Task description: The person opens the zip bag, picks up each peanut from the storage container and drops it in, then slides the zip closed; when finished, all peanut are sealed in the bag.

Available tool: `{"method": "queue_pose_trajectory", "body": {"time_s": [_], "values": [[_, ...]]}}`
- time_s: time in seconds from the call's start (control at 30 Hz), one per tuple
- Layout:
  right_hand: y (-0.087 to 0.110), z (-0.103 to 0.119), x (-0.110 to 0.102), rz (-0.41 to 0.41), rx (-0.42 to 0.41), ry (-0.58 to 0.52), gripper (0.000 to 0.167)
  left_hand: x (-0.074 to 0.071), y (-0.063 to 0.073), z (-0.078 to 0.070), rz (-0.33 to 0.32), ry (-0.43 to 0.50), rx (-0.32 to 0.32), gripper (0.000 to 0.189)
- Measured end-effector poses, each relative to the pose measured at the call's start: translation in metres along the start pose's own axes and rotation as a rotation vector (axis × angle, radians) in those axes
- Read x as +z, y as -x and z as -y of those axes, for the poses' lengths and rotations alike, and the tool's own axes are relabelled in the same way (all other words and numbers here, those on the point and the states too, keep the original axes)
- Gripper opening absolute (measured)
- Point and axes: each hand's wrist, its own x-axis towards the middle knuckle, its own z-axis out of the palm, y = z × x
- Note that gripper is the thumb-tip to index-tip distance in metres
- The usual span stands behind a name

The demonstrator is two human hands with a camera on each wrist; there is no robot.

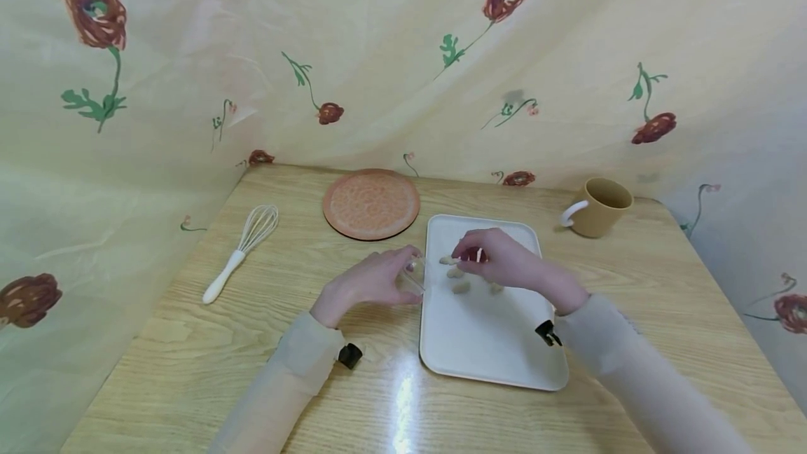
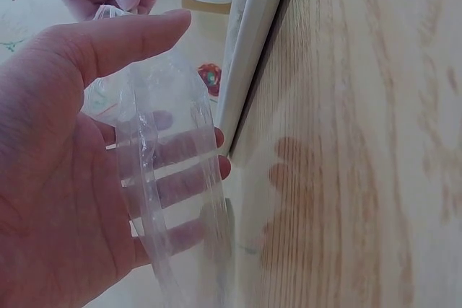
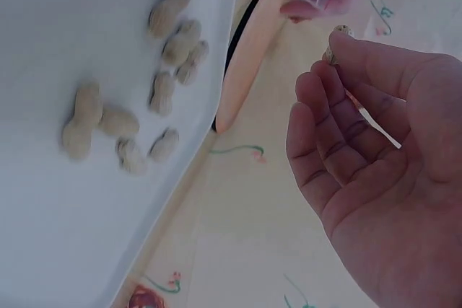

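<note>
My left hand holds a clear plastic bag beside the left edge of the white tray, with the thumb on one side and the fingers showing through the film. Over the tray's far half, my right hand pinches a peanut between thumb and fingertips. The right wrist view shows this peanut close to the bag, mostly covered by the fingers. Several unshelled peanuts lie loose on the tray, partly hidden under the right hand in the head view.
A white whisk lies at the left of the wooden table. Behind the hands is a round orange-pink mat. At the back right stands a tan mug with a white handle. Flower-printed cloth hangs behind the table.
</note>
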Motion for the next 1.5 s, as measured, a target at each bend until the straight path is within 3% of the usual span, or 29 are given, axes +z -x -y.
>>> {"method": "queue_pose_trajectory", "body": {"time_s": [0.27, 0.7, 1.03, 1.5], "values": [[-0.011, 0.007, 0.022, 0.035, -0.038, -0.043, 0.011, -0.001, 0.001, -0.001, 0.000, 0.001, 0.011, 0.074], [-0.020, 0.020, 0.038, 0.010, -0.132, 0.054, 0.010, -0.003, 0.000, -0.004, 0.003, -0.013, 0.016, 0.073], [-0.020, 0.026, 0.040, 0.046, -0.074, -0.008, 0.011, -0.002, 0.001, -0.003, 0.003, 0.009, 0.021, 0.074], [-0.015, 0.023, 0.033, 0.025, -0.083, 0.041, 0.011, -0.001, 0.001, -0.001, 0.004, 0.003, 0.014, 0.075]]}}
